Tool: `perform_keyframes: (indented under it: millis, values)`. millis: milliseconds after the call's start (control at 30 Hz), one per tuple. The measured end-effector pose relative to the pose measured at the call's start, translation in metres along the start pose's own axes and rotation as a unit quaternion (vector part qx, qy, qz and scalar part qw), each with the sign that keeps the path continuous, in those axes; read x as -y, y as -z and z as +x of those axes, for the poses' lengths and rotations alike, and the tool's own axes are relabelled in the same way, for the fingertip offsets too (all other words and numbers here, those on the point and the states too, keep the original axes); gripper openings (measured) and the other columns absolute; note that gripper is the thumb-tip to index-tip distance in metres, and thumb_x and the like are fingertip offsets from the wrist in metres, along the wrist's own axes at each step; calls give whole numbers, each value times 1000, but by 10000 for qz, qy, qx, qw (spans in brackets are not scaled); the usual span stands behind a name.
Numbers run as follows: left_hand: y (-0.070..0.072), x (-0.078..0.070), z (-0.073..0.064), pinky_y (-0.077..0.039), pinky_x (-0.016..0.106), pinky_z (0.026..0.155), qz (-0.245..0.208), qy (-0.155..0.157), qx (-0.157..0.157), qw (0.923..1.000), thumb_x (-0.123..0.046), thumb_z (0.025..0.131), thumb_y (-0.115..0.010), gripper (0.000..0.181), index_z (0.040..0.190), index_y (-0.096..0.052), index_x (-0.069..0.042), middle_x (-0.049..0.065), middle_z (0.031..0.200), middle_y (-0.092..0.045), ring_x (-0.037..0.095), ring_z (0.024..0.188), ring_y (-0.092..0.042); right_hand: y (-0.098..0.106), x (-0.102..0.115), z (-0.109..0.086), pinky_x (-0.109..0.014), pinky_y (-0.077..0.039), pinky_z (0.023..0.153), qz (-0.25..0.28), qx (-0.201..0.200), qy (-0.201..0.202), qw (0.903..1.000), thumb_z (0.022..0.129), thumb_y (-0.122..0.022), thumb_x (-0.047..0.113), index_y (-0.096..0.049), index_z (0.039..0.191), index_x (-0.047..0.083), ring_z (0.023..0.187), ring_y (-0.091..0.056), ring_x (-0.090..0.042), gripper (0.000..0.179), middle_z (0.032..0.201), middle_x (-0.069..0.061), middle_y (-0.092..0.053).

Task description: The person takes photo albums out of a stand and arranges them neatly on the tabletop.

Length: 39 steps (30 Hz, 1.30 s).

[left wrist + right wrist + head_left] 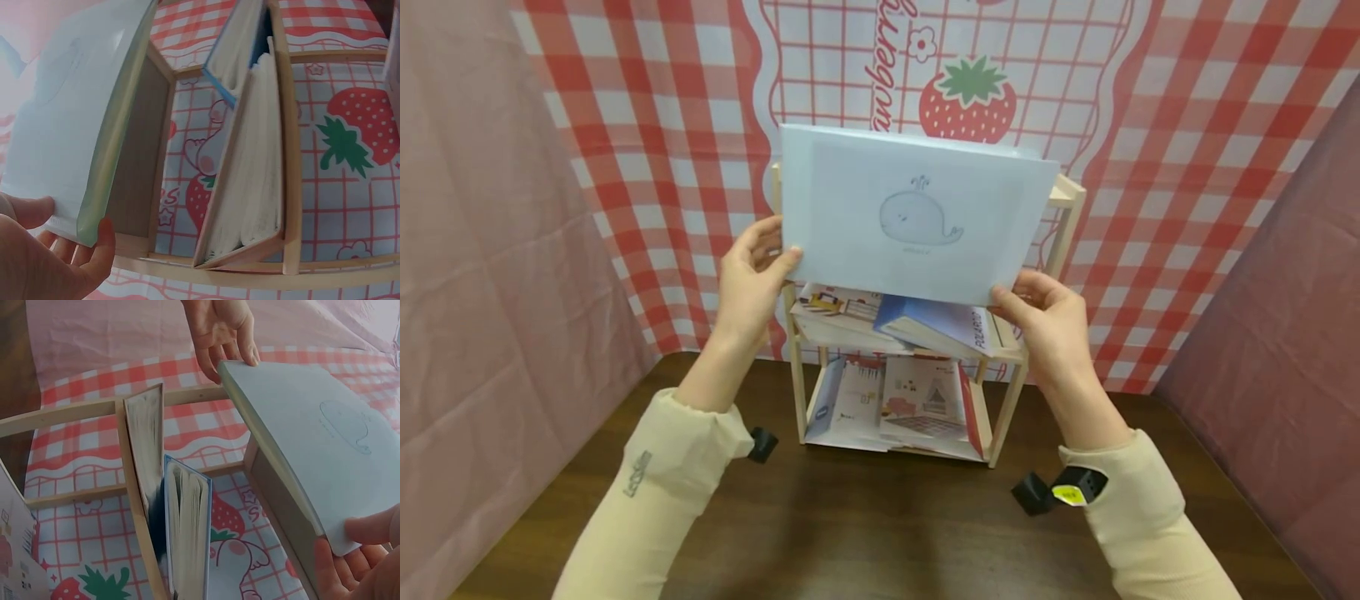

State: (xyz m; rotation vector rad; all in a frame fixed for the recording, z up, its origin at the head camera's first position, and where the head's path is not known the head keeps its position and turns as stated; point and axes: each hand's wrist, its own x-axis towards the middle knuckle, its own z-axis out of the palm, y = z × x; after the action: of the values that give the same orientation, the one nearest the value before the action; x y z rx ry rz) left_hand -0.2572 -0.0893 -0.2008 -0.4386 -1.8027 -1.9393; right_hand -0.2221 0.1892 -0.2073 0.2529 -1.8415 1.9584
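A pale blue book (850, 183) with a line drawing of a whale on its cover is held up, slightly tilted, in front of the top of a small wooden rack (795, 367). My left hand (748, 279) pinches its lower left side, thumb on the cover and fingers behind. At the lower right corner my right hand (1048, 325) grips it the same way. Seen from the left wrist, the book (69, 119) shows a yellowish-green edge. It hides much of the rack's top level in the head view.
On the rack's middle level lie a blue book (936, 321) marked POLAROID and a book with a room picture (831, 304). More illustrated books (925, 400) fill the lower level. Behind hangs a red checked cloth (707, 167) with strawberries, above a dark wooden tabletop (865, 517).
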Motion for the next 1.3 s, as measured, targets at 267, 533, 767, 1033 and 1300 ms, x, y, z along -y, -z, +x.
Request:
perform_keyframes:
  millis: [267, 533, 767, 1033, 1300]
  values:
    - [7, -3, -2, -41, 28, 83, -103, -126, -154, 9997, -8, 81, -56, 40, 120, -44, -8, 9, 113, -48, 19, 100, -45, -4, -3, -6, -20, -44, 72, -235, 221, 93, 9994, 75, -63, 7, -57, 80, 1, 67, -61, -13, 10, 72, 1, -61]
    - [12, -1, -10, -39, 30, 84, 142, -169, -141, 9997, -11, 81, -56, 40, 119, -45, -11, 8, 114, -48, 18, 100, -45, -7, -9, -10, -20, -45, 71, -443, 186, 103, 9988, 75, -63, 10, -57, 79, 4, 68, -61, -11, 10, 71, 2, -59]
    - [15, 4, -14, -41, 29, 80, 19, -188, -152, 9997, -10, 81, -55, 39, 119, -45, -10, 8, 115, -48, 20, 98, -47, -9, -15, -14, -23, -43, 72, -862, 181, 225, 9959, 75, -64, 15, -60, 91, 2, 71, -58, -12, 21, 75, 1, -60]
    - [18, 10, -17, -44, 23, 73, -121, -9, -237, 9996, -8, 81, -55, 37, 117, -46, -7, 11, 112, -49, 20, 91, -49, -11, -18, -20, -26, -43, 71, -1244, 289, 263, 9915, 76, -63, 19, -59, 91, 4, 73, -57, -13, 21, 76, 1, -59]
    - [22, 15, -18, -43, 25, 76, 75, 13, -191, 9998, -8, 82, -54, 37, 118, -45, -7, 11, 112, -49, 20, 95, -49, -12, -21, -25, -28, -44, 67, -1256, 340, 396, 9907, 76, -63, 18, -59, 88, 4, 71, -51, -12, 19, 76, 1, -56]
